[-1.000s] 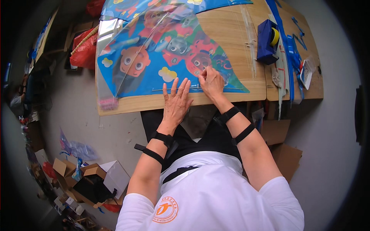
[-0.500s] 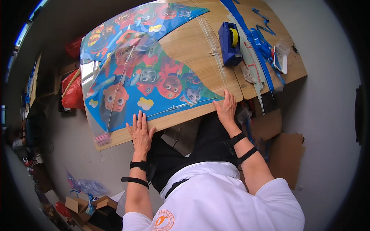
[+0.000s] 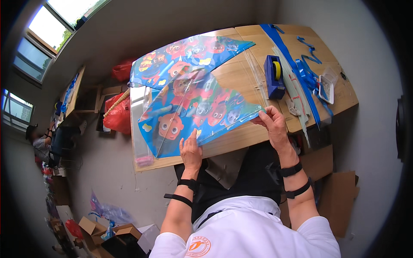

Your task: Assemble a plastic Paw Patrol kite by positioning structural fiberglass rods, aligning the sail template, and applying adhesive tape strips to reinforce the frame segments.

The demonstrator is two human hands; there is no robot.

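Note:
A blue kite (image 3: 189, 94) printed with cartoon figures is tilted up off the wooden table (image 3: 241, 137). My left hand (image 3: 190, 150) grips its near lower edge, thumb on top. My right hand (image 3: 271, 122) pinches the kite's right tip, lifted just above the table's front edge. Thin white rods run across the kite's face. Its far wing lies over the back of the table.
A blue tape dispenser (image 3: 274, 76) stands on the table, with blue ribbon strips (image 3: 301, 69), thin white rods (image 3: 254, 73) and a small clear tray (image 3: 327, 86) to the right. Red bags (image 3: 118, 114) lie left of the table; cardboard boxes (image 3: 116, 232) on the floor. A person (image 3: 41, 144) sits far left.
My hands were pressing flat on the kite's near edge; now both grip it and have lifted it off the table. The view has swung, putting the table further right.

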